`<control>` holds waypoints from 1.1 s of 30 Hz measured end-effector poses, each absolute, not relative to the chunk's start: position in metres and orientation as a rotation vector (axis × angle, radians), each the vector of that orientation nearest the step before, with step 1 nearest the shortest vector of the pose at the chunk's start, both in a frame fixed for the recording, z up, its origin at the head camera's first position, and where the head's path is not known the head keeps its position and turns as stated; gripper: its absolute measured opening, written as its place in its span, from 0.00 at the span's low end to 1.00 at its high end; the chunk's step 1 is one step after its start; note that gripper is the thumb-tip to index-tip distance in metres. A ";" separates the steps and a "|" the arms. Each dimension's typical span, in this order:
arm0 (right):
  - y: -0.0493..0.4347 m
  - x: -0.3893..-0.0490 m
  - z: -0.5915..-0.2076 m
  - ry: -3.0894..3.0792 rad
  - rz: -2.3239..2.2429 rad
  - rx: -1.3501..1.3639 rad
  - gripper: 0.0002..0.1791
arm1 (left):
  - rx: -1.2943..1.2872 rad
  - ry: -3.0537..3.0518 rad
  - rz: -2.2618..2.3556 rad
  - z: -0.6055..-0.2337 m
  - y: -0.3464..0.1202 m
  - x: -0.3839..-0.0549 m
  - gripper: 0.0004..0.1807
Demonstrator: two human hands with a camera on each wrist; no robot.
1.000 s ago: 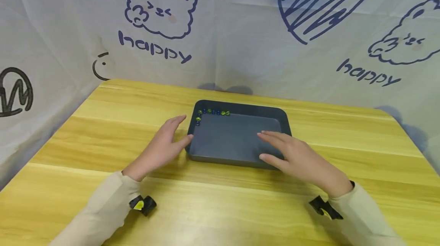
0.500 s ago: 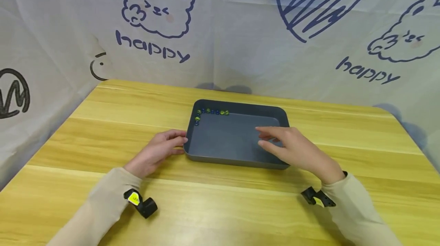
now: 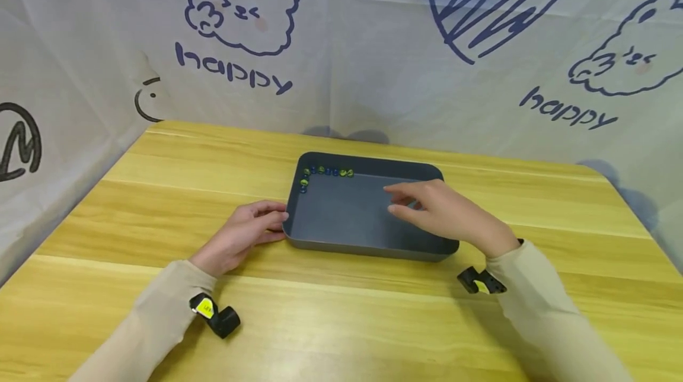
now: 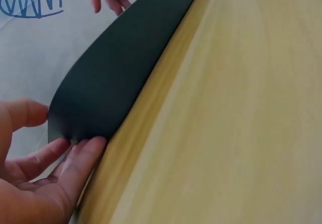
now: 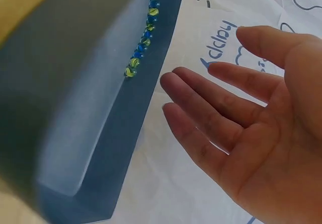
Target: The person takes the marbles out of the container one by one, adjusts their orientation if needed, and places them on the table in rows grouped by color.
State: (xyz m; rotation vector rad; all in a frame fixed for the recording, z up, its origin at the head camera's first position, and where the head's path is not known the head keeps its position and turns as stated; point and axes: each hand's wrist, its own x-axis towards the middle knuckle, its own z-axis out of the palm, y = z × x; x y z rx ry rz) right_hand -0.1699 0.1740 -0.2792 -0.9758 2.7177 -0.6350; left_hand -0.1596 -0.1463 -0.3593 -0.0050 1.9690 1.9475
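Note:
A dark grey rectangular tray [image 3: 341, 216] lies on the table. Several blue and yellow-green glass marbles [image 3: 328, 171] line its back left corner, along the back and left walls; the right wrist view shows the row of marbles [image 5: 142, 43] closely. My left hand [image 3: 240, 234] is at the tray's left side, its fingertips [image 4: 95, 143] against the outer wall and the thumb up by the rim. Over the right part of the tray hovers my right hand [image 3: 443, 210], palm down. In the right wrist view its fingers [image 5: 201, 138] are loosely extended and hold nothing.
The wooden table [image 3: 331, 322] extends on every side of the tray. Behind it hangs a white cloth [image 3: 368, 61] with drawn bears, a heart and lettering. A small black camera [image 3: 216, 315] is strapped to the left wrist, another camera [image 3: 480, 281] to the right.
My left hand has come down from above the tray's left rim to its outer side. My right hand has moved left and slightly back over the tray. The marbles keep their row.

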 end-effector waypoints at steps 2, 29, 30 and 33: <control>0.171 -0.175 -0.276 2.695 -0.615 -0.981 0.25 | 0.004 1.981 1.934 -0.359 -0.148 -0.160 0.23; 0.142 -0.231 -0.265 2.603 -0.560 -0.841 0.21 | 0.004 2.006 1.994 -0.367 -0.149 -0.158 0.21; 0.140 -0.232 -0.263 2.599 -0.549 -0.848 0.21 | 0.006 2.008 1.997 -0.367 -0.148 -0.157 0.21; 0.135 -0.236 -0.259 2.599 -0.541 -0.867 0.21 | 0.008 2.008 2.000 -0.367 -0.147 -0.157 0.21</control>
